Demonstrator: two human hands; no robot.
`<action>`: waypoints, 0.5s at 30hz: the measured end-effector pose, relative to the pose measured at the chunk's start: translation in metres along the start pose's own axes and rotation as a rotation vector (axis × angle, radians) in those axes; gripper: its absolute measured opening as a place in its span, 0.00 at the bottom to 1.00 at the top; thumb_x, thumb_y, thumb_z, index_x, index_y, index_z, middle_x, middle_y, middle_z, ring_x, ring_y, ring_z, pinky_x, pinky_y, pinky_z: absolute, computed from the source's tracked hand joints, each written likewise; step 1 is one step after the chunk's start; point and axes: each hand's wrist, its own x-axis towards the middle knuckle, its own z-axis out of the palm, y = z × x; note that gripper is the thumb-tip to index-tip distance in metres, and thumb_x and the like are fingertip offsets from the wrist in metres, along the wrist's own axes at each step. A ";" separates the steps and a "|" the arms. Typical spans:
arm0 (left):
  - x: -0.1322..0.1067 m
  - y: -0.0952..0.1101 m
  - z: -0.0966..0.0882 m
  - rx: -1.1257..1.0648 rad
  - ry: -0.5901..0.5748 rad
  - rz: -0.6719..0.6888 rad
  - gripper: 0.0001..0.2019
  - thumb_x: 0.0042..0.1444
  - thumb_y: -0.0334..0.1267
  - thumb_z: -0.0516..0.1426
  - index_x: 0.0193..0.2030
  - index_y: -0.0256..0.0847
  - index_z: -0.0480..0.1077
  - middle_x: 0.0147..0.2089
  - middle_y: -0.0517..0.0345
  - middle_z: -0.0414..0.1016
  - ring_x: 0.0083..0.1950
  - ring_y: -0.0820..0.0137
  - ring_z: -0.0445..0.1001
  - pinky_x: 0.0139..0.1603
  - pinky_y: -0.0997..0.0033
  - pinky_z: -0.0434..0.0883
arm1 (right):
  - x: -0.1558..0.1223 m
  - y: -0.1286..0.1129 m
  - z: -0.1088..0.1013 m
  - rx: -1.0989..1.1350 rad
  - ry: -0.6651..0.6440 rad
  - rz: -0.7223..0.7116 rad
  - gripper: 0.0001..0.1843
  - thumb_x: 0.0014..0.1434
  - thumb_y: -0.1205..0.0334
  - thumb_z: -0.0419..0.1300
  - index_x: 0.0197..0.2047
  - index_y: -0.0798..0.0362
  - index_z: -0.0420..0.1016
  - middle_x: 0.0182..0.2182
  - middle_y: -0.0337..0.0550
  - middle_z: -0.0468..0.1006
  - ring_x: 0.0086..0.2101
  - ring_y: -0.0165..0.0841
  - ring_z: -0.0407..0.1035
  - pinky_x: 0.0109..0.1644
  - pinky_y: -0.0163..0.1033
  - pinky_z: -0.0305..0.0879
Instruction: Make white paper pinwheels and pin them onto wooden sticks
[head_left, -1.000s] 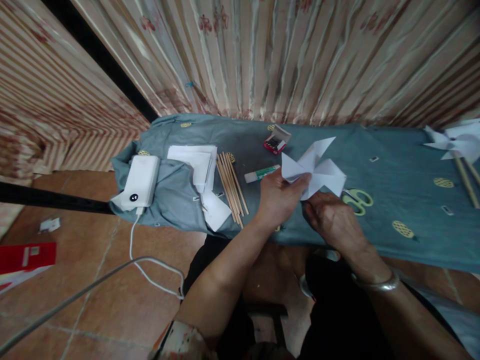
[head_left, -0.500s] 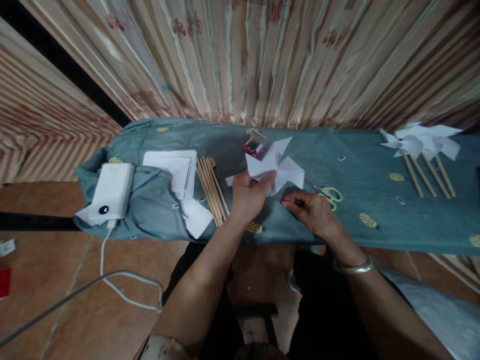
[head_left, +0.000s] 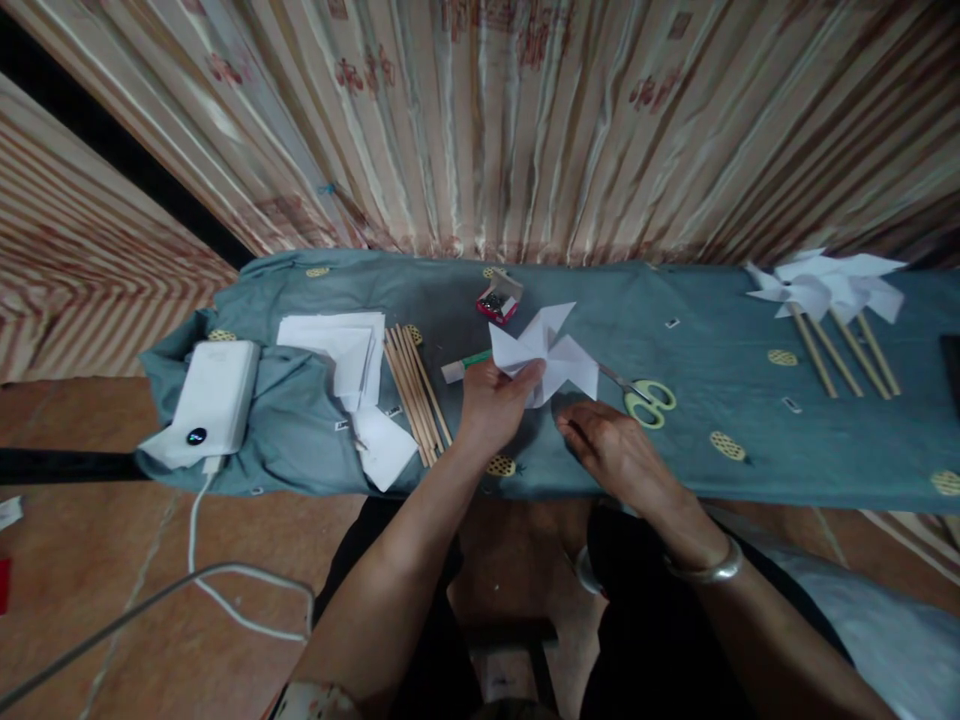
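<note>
My left hand (head_left: pixel 495 402) pinches a folded white paper pinwheel (head_left: pixel 556 365), its thumb pressed near the centre. Just right of it and lower, my right hand (head_left: pixel 611 445) has its fingers curled together, apart from the paper. Whether anything small is between those fingertips is hidden. Behind my left hand lies a white and green tube (head_left: pixel 454 371), partly covered. A small open red box (head_left: pixel 498 304) with tiny dark pieces inside stands beyond the pinwheel. Scissors (head_left: pixel 649 403) with light green handles lie right of the pinwheel.
Several wooden sticks (head_left: pixel 415 395) lie left of my hands, beside stacked white paper (head_left: pixel 352 352) and a white power bank (head_left: pixel 217 395) with a cable. Pinwheels on sticks (head_left: pixel 840 285) lie at the far right. A green-grey cloth (head_left: pixel 720 350) covers the narrow table; a curtain hangs behind.
My right hand has shifted slightly, its back now turned more upward. The pinwheel stays in my left hand, and more of the tube behind it shows. The whole view has moved a little.
</note>
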 end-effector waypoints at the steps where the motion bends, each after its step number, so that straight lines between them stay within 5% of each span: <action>1: 0.000 -0.001 0.000 0.010 -0.005 0.006 0.08 0.47 0.39 0.63 0.30 0.36 0.77 0.30 0.57 0.80 0.30 0.72 0.75 0.32 0.73 0.70 | -0.001 -0.002 -0.004 0.003 0.006 -0.003 0.11 0.65 0.67 0.49 0.38 0.56 0.73 0.34 0.51 0.78 0.38 0.42 0.74 0.43 0.44 0.69; 6: -0.001 -0.004 0.002 0.137 -0.045 0.110 0.07 0.50 0.39 0.61 0.31 0.37 0.77 0.33 0.56 0.80 0.34 0.69 0.76 0.36 0.72 0.70 | -0.012 -0.026 -0.040 0.147 0.058 -0.003 0.07 0.65 0.66 0.54 0.37 0.51 0.73 0.33 0.42 0.78 0.35 0.34 0.74 0.40 0.37 0.69; 9: -0.007 -0.002 0.005 0.218 -0.106 0.158 0.06 0.52 0.37 0.60 0.32 0.37 0.77 0.32 0.57 0.79 0.35 0.69 0.75 0.38 0.71 0.70 | -0.016 -0.038 -0.057 0.225 0.207 0.012 0.04 0.63 0.64 0.57 0.38 0.48 0.74 0.34 0.39 0.78 0.36 0.33 0.75 0.43 0.38 0.70; 15: -0.024 -0.001 0.015 0.235 -0.231 0.164 0.08 0.52 0.39 0.60 0.28 0.37 0.74 0.27 0.60 0.76 0.30 0.72 0.72 0.33 0.75 0.67 | -0.011 -0.034 -0.058 0.187 0.474 -0.013 0.04 0.61 0.61 0.60 0.36 0.47 0.77 0.59 0.43 0.70 0.61 0.45 0.61 0.62 0.56 0.60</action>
